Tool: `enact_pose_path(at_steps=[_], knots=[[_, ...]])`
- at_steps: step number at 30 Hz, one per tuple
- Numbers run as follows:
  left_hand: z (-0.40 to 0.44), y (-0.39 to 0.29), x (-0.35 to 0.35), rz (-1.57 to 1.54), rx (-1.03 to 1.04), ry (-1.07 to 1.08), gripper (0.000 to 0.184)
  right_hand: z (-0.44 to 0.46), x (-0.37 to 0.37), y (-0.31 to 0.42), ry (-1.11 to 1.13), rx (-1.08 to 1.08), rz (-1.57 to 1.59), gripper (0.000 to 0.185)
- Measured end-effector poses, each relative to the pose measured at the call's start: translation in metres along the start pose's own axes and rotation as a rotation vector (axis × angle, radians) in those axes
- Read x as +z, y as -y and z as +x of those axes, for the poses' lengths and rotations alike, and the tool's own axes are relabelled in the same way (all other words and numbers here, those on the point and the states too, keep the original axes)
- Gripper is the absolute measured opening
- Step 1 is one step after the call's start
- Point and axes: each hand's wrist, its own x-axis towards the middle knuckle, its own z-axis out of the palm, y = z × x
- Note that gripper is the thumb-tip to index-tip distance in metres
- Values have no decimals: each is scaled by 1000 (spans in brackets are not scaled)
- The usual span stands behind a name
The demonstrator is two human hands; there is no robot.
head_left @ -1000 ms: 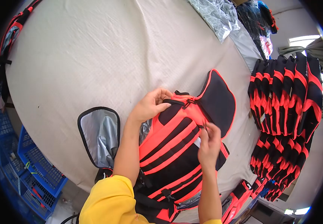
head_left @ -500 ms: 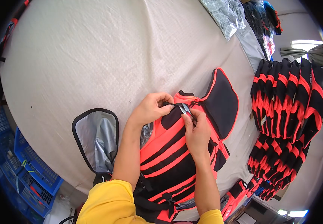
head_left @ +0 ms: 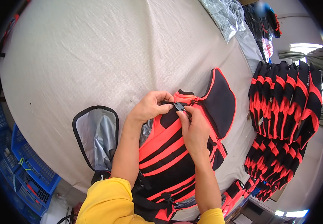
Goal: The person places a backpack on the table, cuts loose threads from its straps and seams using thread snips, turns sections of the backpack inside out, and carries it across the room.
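Note:
A black and coral-red backpack lies on the cloth-covered table, below my forearms. At its top edge, my left hand pinches a bit of black fabric edging between thumb and fingers. My right hand is closed around small thread snips, whose blades point left toward the left fingertips and touch or nearly touch the black edging. A dark flap with coral piping is folded out to the upper right. To the left, a silver-lined flap with black binding lies open. My fingers partly hide the snips' handles.
Pale cloth covers the large table. Blue plastic crates stand at lower left. Several similar black and coral bags are stacked at right. Clear plastic packaging lies at the far edge, and another coral item is at lower right.
The snips have shifted slightly left, their blades now closer to my left fingertips and looking darker. My right hand moved a little left with them; the left hand keeps its pinch.

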Motion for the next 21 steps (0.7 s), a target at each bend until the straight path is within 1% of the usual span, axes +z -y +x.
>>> enact_pose_path(at_steps=[6,8,11,15,18,20,21], knots=[[0,0,0,-8,-26,6,12,9,-13,9,91,-14,-110,26],[1,1,0,8,3,4,12,11,-21,12,97,-5,-185,24],[0,-1,0,23,-25,5,13,12,-26,13,88,6,-172,23],[2,2,1,16,0,0,14,15,-21,14,84,-13,-141,23],[1,0,2,3,0,-7,13,16,-21,13,135,-5,-198,23],[1,-1,4,31,42,11,15,14,-23,13,74,60,-198,24],[0,-2,6,30,41,8,15,13,-23,13,78,59,-197,24]])
